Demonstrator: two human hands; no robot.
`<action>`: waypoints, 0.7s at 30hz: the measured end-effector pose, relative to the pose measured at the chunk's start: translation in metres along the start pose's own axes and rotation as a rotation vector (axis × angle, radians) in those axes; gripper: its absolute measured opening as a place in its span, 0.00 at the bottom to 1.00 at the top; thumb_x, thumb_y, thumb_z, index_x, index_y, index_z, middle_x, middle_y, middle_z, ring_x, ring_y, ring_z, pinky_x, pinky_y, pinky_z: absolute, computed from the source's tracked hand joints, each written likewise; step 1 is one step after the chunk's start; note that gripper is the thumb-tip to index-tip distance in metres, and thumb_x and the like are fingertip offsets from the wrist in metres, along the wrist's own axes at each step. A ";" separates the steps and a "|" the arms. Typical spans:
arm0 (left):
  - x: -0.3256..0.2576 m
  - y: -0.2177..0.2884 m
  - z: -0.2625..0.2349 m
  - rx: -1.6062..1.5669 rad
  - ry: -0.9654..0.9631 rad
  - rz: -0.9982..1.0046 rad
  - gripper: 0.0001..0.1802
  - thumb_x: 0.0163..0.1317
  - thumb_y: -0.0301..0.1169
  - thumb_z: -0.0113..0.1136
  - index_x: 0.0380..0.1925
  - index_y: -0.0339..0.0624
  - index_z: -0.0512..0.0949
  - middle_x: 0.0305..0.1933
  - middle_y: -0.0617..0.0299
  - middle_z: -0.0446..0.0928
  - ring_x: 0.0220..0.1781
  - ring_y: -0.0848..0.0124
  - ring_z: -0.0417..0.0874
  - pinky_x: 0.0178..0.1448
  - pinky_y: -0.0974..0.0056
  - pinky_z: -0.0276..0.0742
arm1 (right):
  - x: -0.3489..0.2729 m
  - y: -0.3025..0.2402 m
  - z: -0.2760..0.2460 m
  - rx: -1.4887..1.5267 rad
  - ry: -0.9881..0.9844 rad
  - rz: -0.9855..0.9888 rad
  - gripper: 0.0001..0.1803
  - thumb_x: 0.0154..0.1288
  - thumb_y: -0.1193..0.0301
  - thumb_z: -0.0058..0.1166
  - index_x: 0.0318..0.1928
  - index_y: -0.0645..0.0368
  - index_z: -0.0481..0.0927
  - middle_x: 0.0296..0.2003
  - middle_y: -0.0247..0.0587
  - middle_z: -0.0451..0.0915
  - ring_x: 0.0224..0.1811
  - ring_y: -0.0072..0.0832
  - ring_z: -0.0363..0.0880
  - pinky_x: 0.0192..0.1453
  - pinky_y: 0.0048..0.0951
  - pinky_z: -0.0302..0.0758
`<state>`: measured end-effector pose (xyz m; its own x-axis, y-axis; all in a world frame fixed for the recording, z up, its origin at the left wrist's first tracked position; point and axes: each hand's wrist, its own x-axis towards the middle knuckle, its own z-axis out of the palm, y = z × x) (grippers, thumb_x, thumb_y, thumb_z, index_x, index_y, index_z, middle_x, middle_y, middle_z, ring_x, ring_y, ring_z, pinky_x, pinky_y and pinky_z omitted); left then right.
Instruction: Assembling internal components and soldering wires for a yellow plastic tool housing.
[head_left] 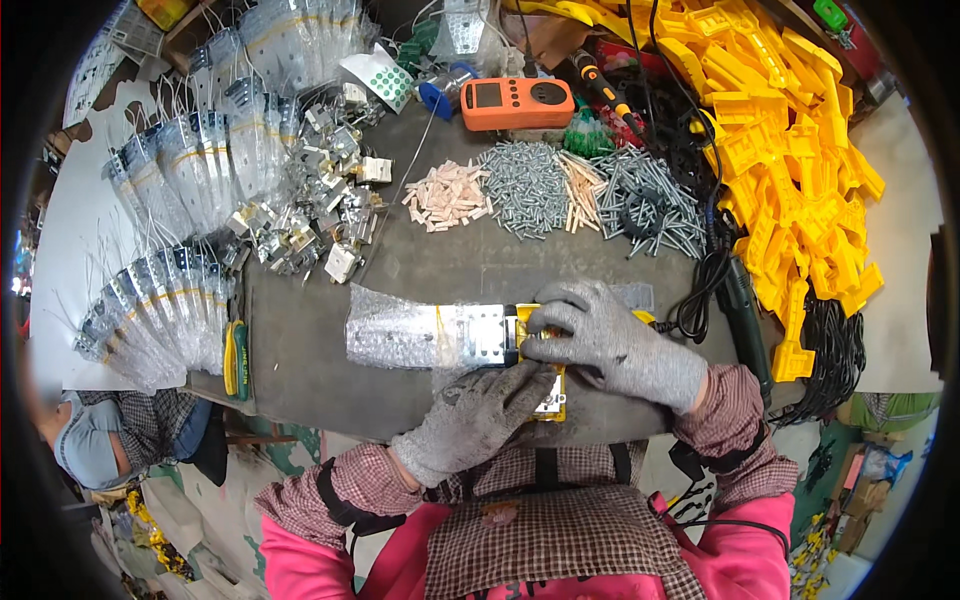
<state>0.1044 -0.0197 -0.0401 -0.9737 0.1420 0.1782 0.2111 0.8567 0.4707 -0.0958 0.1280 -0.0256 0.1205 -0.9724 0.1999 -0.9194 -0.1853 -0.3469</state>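
Bundle of metal plates (430, 335) in bubble wrap lies on desk (300, 340), just below grey screw pile (525, 187). Yellow plastic piece (545, 400) sits at bundle's right end, join looks half done. Bundle's long axis runs left-right, wrapped end pointing left. Right hand (610, 340) fingers closed over join; left hand (480, 415) fingers curled, pressing yellow piece down. Many yellow parts (790, 150) right of screws, apparently unused.

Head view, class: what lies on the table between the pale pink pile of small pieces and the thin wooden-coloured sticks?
A heap of grey screws fills the stretch between the pink pieces and the sticks, seen in the head view.
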 end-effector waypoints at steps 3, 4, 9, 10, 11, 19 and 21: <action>-0.004 -0.003 0.005 0.039 0.024 0.027 0.28 0.57 0.40 0.67 0.58 0.43 0.77 0.57 0.52 0.78 0.52 0.57 0.84 0.58 0.52 0.78 | -0.001 -0.022 -0.010 -0.024 -0.004 0.062 0.25 0.50 0.70 0.64 0.52 0.52 0.80 0.52 0.40 0.75 0.62 0.45 0.70 0.63 0.49 0.69; -0.002 -0.002 0.004 0.034 0.025 0.033 0.28 0.57 0.40 0.67 0.58 0.43 0.77 0.57 0.52 0.78 0.52 0.57 0.84 0.58 0.52 0.78 | -0.002 -0.027 -0.012 -0.027 0.007 0.111 0.24 0.50 0.69 0.64 0.51 0.53 0.80 0.52 0.40 0.76 0.62 0.45 0.70 0.62 0.49 0.70; 0.005 0.000 0.011 -0.127 -0.111 -0.203 0.24 0.62 0.36 0.62 0.56 0.37 0.76 0.56 0.47 0.78 0.52 0.52 0.83 0.53 0.54 0.80 | 0.015 -0.012 -0.003 0.135 -0.115 0.263 0.21 0.53 0.69 0.62 0.50 0.56 0.80 0.52 0.44 0.78 0.62 0.45 0.70 0.64 0.49 0.69; 0.008 -0.002 0.009 -0.047 -0.067 -0.118 0.27 0.54 0.38 0.69 0.53 0.37 0.78 0.55 0.49 0.79 0.51 0.52 0.83 0.53 0.54 0.80 | 0.021 -0.010 0.003 0.097 -0.025 0.210 0.20 0.53 0.70 0.62 0.49 0.56 0.81 0.52 0.45 0.78 0.61 0.45 0.71 0.64 0.49 0.69; 0.008 -0.003 0.005 0.034 -0.022 -0.043 0.31 0.46 0.40 0.76 0.49 0.38 0.79 0.54 0.51 0.79 0.50 0.52 0.83 0.53 0.54 0.79 | 0.017 -0.009 0.007 0.064 0.061 0.149 0.19 0.53 0.70 0.61 0.48 0.56 0.81 0.52 0.46 0.78 0.60 0.45 0.71 0.64 0.49 0.69; 0.008 0.006 0.006 0.020 0.128 0.052 0.35 0.41 0.39 0.81 0.50 0.39 0.77 0.52 0.49 0.80 0.48 0.51 0.84 0.51 0.50 0.78 | -0.218 -0.020 -0.105 -0.372 0.756 1.316 0.19 0.65 0.68 0.60 0.55 0.60 0.79 0.45 0.53 0.82 0.43 0.42 0.84 0.50 0.36 0.81; 0.008 0.005 0.006 0.006 0.123 0.054 0.34 0.43 0.41 0.80 0.50 0.38 0.78 0.52 0.47 0.79 0.47 0.50 0.83 0.50 0.50 0.79 | -0.243 -0.008 -0.087 -0.504 0.565 1.399 0.27 0.61 0.62 0.65 0.58 0.58 0.77 0.46 0.53 0.82 0.45 0.44 0.84 0.50 0.37 0.81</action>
<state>0.0971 -0.0116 -0.0417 -0.9430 0.1266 0.3077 0.2620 0.8525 0.4523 -0.1501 0.3782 0.0087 -0.9323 -0.1311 0.3371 -0.2190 0.9464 -0.2376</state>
